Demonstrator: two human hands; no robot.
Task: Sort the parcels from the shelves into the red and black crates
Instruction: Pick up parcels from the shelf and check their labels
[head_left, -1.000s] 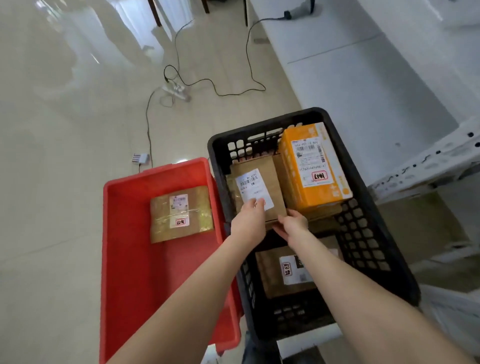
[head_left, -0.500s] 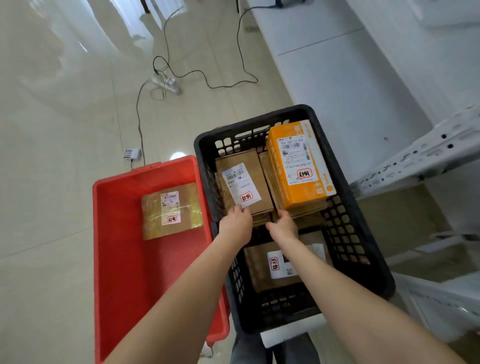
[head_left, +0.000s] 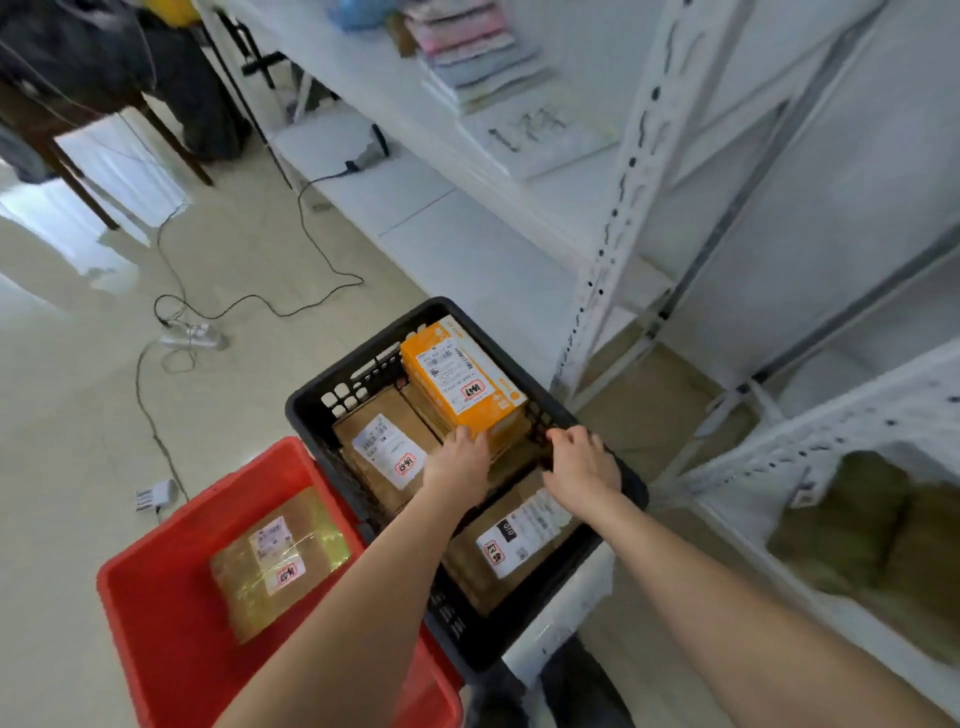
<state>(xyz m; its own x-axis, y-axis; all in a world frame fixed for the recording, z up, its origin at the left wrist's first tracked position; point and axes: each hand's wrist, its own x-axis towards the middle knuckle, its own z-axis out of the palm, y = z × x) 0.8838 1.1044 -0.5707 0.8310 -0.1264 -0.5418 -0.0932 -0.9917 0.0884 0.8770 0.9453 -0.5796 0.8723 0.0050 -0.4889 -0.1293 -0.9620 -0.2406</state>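
Head view: gone from the near edge of the labelled brown parcel (head_left: 387, 449) since half a second ago and now set further right. Left hand (head_left: 460, 457) with fingers together, tips against the near end of the orange parcel (head_left: 457, 379). Right hand (head_left: 582, 462) knuckles-up and curled at the right wall of the black crate (head_left: 311, 405); impossible to tell whether gripping the rim or anything else. Tilted upward too, with the shelves (head_left: 639, 156) now filling the right side. Looks like a tidying step: squaring the orange parcel on its stack inside the black crate, with nothing being carried. Next, probably, calls for letting go, turning right to the lower shelf and reading a label before choosing a crate. Counting: two crates, the black one and the red crate (head_left: 171, 649) just beside it. In the black, one orange parcel and at least three brown ones, including the near brown parcel (head_left: 519, 540) and one half hidden beneath the orange. In the red, a single gold-taped parcel (head_left: 275, 561). On the lower shelf, blurred olive bundles (head_left: 852, 530), perhaps two, too blurred to count.
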